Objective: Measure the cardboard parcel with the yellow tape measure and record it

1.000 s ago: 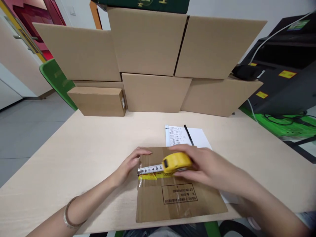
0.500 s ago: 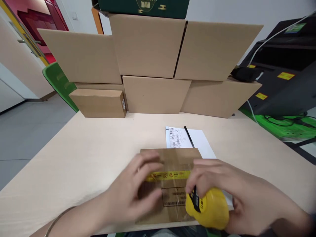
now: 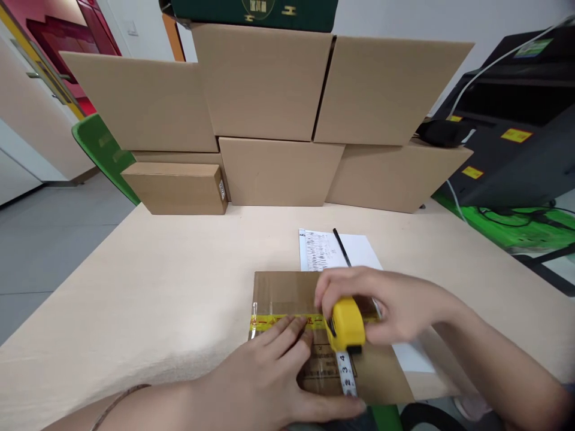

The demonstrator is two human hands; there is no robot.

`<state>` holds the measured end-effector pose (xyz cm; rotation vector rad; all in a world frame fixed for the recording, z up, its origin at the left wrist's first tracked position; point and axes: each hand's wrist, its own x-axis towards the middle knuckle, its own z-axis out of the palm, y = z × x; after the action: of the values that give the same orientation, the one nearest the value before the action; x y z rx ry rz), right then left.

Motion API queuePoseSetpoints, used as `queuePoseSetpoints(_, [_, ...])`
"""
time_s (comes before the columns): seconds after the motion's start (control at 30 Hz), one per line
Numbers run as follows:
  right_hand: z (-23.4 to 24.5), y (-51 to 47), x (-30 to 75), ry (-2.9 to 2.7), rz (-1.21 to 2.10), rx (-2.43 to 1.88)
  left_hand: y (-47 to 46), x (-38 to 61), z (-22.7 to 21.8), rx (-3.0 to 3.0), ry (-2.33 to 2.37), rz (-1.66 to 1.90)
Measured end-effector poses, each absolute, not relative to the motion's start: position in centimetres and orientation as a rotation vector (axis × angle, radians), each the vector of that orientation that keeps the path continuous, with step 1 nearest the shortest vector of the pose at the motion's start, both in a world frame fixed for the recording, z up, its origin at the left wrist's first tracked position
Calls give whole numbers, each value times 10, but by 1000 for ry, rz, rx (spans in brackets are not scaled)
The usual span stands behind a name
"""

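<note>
A taped cardboard box point(image 3: 278, 290) lies near the table's front edge, with a yellow printed strip of tape across its top. Above it my right hand point(image 3: 377, 302) is closed around a yellow tape measure point(image 3: 350, 326). The measure's white blade point(image 3: 345, 374) runs out toward me over the box, with the numerals 2, 3 and 4 readable. My left hand point(image 3: 281, 371) rests on the box with its fingers stretched out. Its thumb reaches to the blade's near end, and whether it presses the blade I cannot tell. The left hand partly covers a printed label on the box.
Behind the box lies a printed sheet point(image 3: 321, 248) with a black pen point(image 3: 342, 246) on it. Large cardboard boxes point(image 3: 278, 173) are stacked at the table's back, a smaller carton point(image 3: 179, 188) in front of them. A black machine point(image 3: 507, 143) stands at the right, a green chair point(image 3: 101, 149) at the left.
My right hand has moved left and farther back with the tape measure, and a length of blade now shows. The left hand has come down onto the box, its thumb at the blade's end.
</note>
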<state>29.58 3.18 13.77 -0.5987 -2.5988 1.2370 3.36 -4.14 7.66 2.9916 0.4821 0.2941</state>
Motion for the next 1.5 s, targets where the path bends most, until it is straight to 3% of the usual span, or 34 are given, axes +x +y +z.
queuePoseSetpoints(0.17, [131, 100, 306, -2542, 1125, -659, -42, 36, 74, 3025, 481, 286])
queuePoseSetpoints(0.4, [110, 136, 309, -2439, 1368, -779, -39, 35, 79, 2971, 497, 290])
queuePoseSetpoints(0.63, [135, 91, 312, -2527, 1050, -783, -40, 36, 76, 2995, 493, 336])
queuePoseSetpoints(0.87, [136, -13, 304, -2604, 1180, -916, -42, 29, 69, 2893, 487, 426])
queuePoseSetpoints(1.0, [130, -46, 320, -2521, 1152, -1073, -39, 18, 65, 2425, 460, 759])
queuePoseSetpoints(1.13, [121, -43, 355, -2179, 1009, -1413, -19, 2, 49, 1917, 1070, 1129])
queuePoseSetpoints(1.23, [109, -32, 374, -1914, 997, -1629, 1, -7, 26, 1578, 1338, 938])
queuePoseSetpoints(1.37, [89, -29, 383, -1817, 1228, -1611, 17, -9, 1, 1442, 1218, 762])
queuePoseSetpoints(1.5, [82, -46, 389, -1676, 1236, -1525, 19, -13, 5, 1467, 1077, 761])
